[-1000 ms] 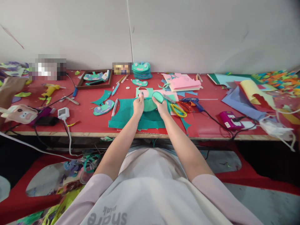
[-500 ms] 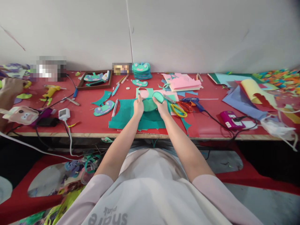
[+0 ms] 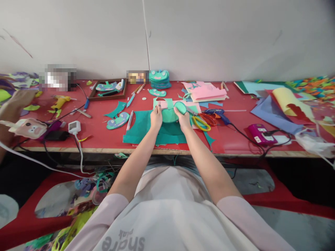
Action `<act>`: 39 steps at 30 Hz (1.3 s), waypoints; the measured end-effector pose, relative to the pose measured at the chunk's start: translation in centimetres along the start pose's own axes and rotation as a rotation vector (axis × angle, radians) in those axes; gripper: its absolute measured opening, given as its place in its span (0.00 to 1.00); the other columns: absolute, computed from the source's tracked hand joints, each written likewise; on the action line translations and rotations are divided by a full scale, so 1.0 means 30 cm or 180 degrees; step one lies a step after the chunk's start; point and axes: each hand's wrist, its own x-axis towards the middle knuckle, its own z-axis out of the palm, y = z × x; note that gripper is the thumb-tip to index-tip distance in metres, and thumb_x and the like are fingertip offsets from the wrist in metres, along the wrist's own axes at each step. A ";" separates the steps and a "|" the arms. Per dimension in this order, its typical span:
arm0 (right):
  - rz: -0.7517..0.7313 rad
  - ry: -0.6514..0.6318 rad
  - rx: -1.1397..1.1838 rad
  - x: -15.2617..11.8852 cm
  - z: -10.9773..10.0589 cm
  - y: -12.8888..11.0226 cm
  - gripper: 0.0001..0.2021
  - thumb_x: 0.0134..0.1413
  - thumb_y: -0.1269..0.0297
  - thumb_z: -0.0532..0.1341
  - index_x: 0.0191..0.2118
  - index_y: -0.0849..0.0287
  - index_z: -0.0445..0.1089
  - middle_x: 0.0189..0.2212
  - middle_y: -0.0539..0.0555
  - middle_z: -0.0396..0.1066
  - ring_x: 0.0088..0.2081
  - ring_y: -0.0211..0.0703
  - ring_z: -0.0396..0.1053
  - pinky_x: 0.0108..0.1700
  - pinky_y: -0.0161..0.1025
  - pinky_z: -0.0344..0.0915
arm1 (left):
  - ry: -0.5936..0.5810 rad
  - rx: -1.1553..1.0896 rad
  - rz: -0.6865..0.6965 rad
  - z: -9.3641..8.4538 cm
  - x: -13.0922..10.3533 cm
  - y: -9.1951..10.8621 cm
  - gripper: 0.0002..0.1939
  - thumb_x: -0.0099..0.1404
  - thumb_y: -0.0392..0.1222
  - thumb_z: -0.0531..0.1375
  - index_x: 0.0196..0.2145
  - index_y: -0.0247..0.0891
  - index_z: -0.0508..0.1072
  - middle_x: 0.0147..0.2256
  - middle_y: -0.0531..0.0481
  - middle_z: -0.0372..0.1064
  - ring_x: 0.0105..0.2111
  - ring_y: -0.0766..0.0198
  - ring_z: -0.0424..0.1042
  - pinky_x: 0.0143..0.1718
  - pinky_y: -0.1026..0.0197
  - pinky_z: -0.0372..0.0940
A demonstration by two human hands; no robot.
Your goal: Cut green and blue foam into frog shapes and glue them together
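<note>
Between my two hands is a green felt piece (image 3: 169, 116) with a rounded lower edge. My left hand (image 3: 156, 118) pinches its left end, and my right hand (image 3: 183, 118) grips its right end, where a lighter green oval (image 3: 180, 108) shows at the thumb. Under them lies a dark green felt sheet (image 3: 141, 129) over pale pink and light green pieces. Scissors with yellow handles (image 3: 201, 123) lie just right of my right hand. A green and purple face-shaped piece (image 3: 118, 120) rests to the left, beside a white pen (image 3: 129, 120).
Stacked green faces (image 3: 159, 79) and a brown tray (image 3: 124, 91) stand at the back. Right are pink felt (image 3: 206, 91), a blue glue gun (image 3: 222, 117) and a purple power socket (image 3: 261, 134). Another person's hand (image 3: 19, 101) is at far left.
The green piece between my hands has tilted, showing more of its lighter surface. The whole view has shifted slightly, and the other person's hand at the left has moved.
</note>
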 end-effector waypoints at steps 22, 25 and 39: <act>-0.0282 0.0403 0.0373 0.029 -0.001 0.026 0.23 0.45 0.44 0.60 0.39 0.59 0.71 0.35 0.58 0.73 0.44 0.55 0.72 0.40 0.51 0.73 | -0.0291 0.0308 0.0216 0.003 -0.013 0.044 0.25 0.64 0.47 0.55 0.15 0.38 0.50 0.15 0.58 0.41 0.19 0.70 0.45 0.23 0.63 0.42; -0.0316 0.0417 0.0537 0.030 -0.003 0.024 0.23 0.43 0.45 0.63 0.40 0.59 0.72 0.37 0.57 0.73 0.46 0.54 0.71 0.47 0.53 0.71 | -0.0294 0.0249 0.0193 0.006 -0.017 0.046 0.26 0.64 0.48 0.55 0.15 0.38 0.48 0.16 0.57 0.41 0.19 0.70 0.45 0.23 0.62 0.42; -0.0316 0.0291 0.0431 0.026 0.002 0.026 0.21 0.42 0.46 0.63 0.37 0.59 0.73 0.38 0.56 0.74 0.48 0.54 0.70 0.51 0.55 0.67 | -0.0233 0.0412 0.0194 0.001 -0.016 0.036 0.27 0.64 0.50 0.55 0.14 0.39 0.48 0.15 0.57 0.40 0.19 0.69 0.45 0.23 0.62 0.41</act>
